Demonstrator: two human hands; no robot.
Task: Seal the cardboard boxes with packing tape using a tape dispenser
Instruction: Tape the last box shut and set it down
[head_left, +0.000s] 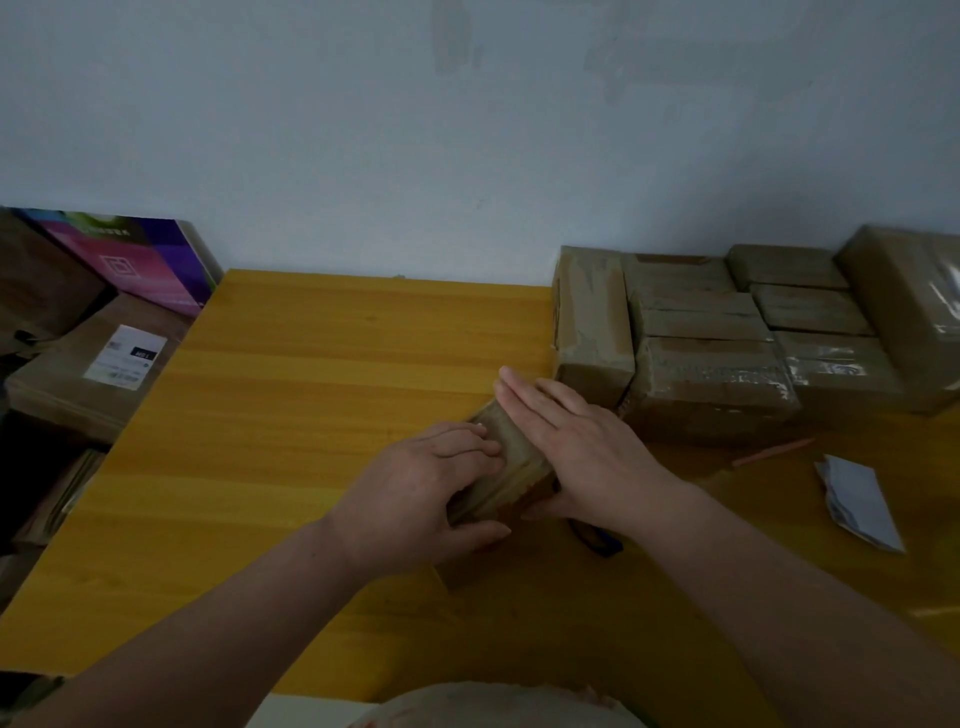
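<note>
A small cardboard box (514, 462), brown, oblong and with a glossy ribbed-looking top, sits just right of the middle of the yellow wood-grain counter (311, 389), turned at an angle to its edges. The left hand (421, 488) grips the box's left side, fingers curled over the top and thumb hooked on the near face. The right hand (576, 447) lies flat and released along the top and right side, fingers straight and together, pointing toward the back, with the thumb against the near end. Beneath the right wrist a dark object (597, 538) with a blue part lies on the counter, too hidden to identify. Just beyond the right fingertips stands a tight block of taped boxes (727, 338), their dull cardboard crossed by shiny, wrinkled tape, packed against the pale wall (467, 130) at the counter's back right. Near the right edge lie a folded white paper (857, 499) and a thin orange strip (774, 449), both apart from the hands. Smooth wood stretches from the box to the counter's left edge, past which sit a labelled carton (88, 374) and a purple box (140, 260) on a lower level.
</note>
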